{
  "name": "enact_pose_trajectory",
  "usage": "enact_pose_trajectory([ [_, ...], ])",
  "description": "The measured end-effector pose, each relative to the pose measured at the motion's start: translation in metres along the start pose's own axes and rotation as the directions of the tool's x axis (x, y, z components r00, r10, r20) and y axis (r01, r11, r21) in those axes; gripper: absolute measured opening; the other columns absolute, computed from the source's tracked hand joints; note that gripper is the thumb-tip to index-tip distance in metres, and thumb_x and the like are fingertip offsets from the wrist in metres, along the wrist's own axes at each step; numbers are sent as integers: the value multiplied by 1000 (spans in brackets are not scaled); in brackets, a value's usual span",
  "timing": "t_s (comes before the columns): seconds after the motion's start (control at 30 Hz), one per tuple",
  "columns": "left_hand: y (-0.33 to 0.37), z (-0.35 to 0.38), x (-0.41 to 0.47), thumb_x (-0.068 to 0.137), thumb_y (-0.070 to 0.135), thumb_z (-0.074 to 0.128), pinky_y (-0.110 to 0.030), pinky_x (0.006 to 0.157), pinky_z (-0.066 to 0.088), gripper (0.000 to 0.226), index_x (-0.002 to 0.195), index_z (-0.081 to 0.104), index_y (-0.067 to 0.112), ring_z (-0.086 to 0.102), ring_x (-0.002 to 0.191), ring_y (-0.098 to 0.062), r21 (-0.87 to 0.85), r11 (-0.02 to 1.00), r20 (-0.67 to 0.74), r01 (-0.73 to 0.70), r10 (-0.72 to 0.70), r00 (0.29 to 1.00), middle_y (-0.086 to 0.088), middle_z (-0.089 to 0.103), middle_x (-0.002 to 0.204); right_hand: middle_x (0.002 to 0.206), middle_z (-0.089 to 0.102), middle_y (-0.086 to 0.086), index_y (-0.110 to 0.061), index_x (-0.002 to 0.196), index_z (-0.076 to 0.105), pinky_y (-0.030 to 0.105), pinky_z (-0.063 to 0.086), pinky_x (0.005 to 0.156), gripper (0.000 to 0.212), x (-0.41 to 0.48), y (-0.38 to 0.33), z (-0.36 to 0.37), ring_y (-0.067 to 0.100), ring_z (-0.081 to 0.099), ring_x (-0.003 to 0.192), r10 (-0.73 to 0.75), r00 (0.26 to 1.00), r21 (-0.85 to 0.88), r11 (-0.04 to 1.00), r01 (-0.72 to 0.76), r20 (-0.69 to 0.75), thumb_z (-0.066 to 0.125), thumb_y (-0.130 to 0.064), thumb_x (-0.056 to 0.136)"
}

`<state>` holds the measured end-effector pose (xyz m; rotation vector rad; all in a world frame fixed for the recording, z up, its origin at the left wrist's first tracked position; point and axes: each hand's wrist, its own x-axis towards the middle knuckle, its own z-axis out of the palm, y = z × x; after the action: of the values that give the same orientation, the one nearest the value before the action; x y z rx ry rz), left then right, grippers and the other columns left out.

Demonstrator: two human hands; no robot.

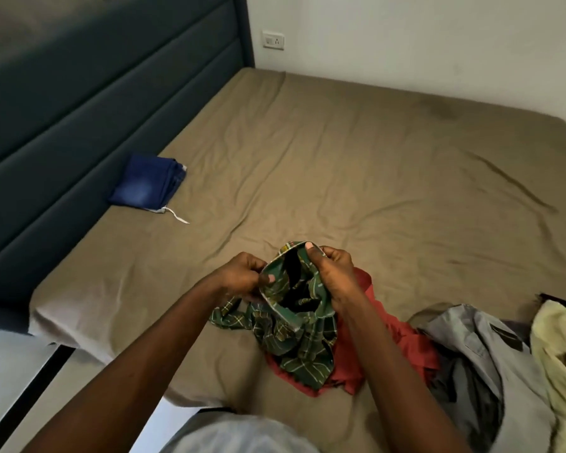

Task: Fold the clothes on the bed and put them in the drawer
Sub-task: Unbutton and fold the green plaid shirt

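Head view, looking down over both forearms to the bed (373,158).

- Left hand (242,276): fingers curled, thumb pinching one side of a hemmed opening in the green check garment (291,338).
- Right hand (335,273): gripping the opposite side of the same opening, thumb up on the rim. The opening is held spread between the two hands.
- The garment's upper part is lifted off the sheet. Its lower part trails down in a bunch onto the red garment (402,348) near the bed's near edge.
- Unfolded beside it: a grey garment (481,354) and a pale yellow garment (559,348).
- Folded jeans (144,181) lie well apart, close to the headboard (79,93). No drawer is in view.

Judgement: the step is sorting out which way this piece hangs before folding it (waistband or collar, I cannot tell which).

To do it well:
- Keep both pinches on the hem and lift until the bunched part hangs free of the red cloth, so nothing is dragged along.
- Give it a shake to drop the twist.
- Lay it flat on bare sheet toward the middle of the bed, not on the pile.
- Smooth it from the hem outward before the first fold, because creases folded in now will stay.
- Match the edges, then stack it by the jeans.
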<state>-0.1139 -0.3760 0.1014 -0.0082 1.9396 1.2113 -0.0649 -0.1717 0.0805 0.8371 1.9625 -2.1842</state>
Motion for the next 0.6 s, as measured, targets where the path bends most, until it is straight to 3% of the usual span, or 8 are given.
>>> enact_pose_trajectory([
  [0.03, -1, 1, -5, 100, 11, 62, -37, 71, 64, 16, 103, 72, -2, 70, 82, -25, -216, 976, 34, 4, 4, 999, -18, 74, 93, 84, 74, 22, -7, 77, 72, 45, 56, 74, 31, 0, -3, -3, 31, 67, 75, 40, 998, 26, 999, -41, 45, 79, -36, 88],
  [0.1, 3, 0, -16, 98, 16, 57, -32, 65, 62, 21, 96, 75, 5, 68, 79, -20, -611, 791, 81, 32, 22, 996, -11, 71, 92, 94, 71, 29, 2, 91, 71, 54, 59, 82, 38, -1, -10, -17, 37, 67, 83, 155, 959, 52, 984, -172, 238, 83, -33, 82],
  [0.2, 13, 6, -34, 99, 20, 45, -36, 63, 63, 40, 88, 80, 2, 73, 74, -25, -810, 582, 137, 70, 72, 988, -14, 74, 87, 99, 74, 24, 7, 111, 70, 46, 62, 76, 48, -6, -16, -39, 34, 73, 82, 208, 800, 100, 944, -315, 563, 80, -31, 84],
  [0.27, 18, 15, -40, 101, 26, 43, -39, 66, 64, 47, 89, 78, -3, 75, 73, -30, -821, 568, 134, 61, 87, 987, -19, 75, 85, 101, 75, 21, 6, 118, 69, 46, 61, 83, 62, -5, -19, -43, 33, 73, 88, 139, 781, 276, 886, -373, 608, 85, -38, 78],
  [0.33, 21, 25, -42, 99, 32, 49, -36, 64, 63, 45, 89, 77, -2, 73, 69, -28, -802, 596, 116, 33, 101, 988, -17, 75, 83, 105, 74, 22, 9, 126, 64, 47, 60, 89, 72, -4, -20, -39, 35, 71, 97, 64, 843, 447, 825, -345, 534, 80, -44, 80],
  [0.43, 13, 22, -43, 83, 36, 73, -30, 62, 55, 33, 99, 71, 7, 65, 67, -21, -628, 777, 54, -48, 106, 993, -10, 67, 81, 100, 76, 19, 3, 103, 77, 44, 62, 80, 51, -9, -21, -32, 33, 74, 93, 14, 912, 608, 741, -284, 409, 51, -41, 100],
  [0.5, 4, 20, -44, 84, 23, 78, -30, 63, 51, 23, 101, 66, 14, 56, 67, -16, -396, 916, 63, -61, 94, 994, -7, 56, 78, 98, 76, 18, -2, 93, 81, 44, 63, 76, 51, -12, -18, -33, 31, 75, 90, -15, 931, 685, 682, -257, 365, 45, -37, 105],
  [0.6, -2, 27, -46, 94, -5, 58, -34, 66, 59, 20, 98, 65, 14, 61, 69, -15, -299, 954, 39, -20, 33, 999, -11, 60, 83, 96, 76, 17, -4, 92, 79, 47, 63, 78, 40, -17, -21, -30, 30, 75, 88, -12, 951, 707, 672, -222, 310, 49, -29, 104],
])
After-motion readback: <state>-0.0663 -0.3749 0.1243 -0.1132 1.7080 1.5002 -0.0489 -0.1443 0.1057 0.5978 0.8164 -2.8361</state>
